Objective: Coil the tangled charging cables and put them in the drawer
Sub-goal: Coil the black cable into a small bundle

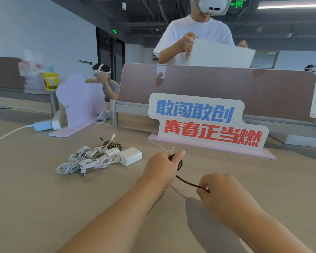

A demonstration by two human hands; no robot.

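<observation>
My left hand (162, 167) grips a small coil of dark braided cable, thumb pressed on top of the loops. The free length of that dark cable (188, 183) runs down and right to my right hand (221, 189), which pinches its end. To the left on the beige table lies a pile of white cables (84, 159), tied in bundles, beside two white chargers (130, 156). A brown-and-gold braided cable (113, 145) lies just behind the pile. No drawer is in view.
A lettered sign on a pink base (208, 123) stands right behind my hands. A lilac cut-out stand (80, 105) and a white power adapter (42, 125) sit at the left. A desk divider (217, 88) runs across the back, with people in headsets beyond it.
</observation>
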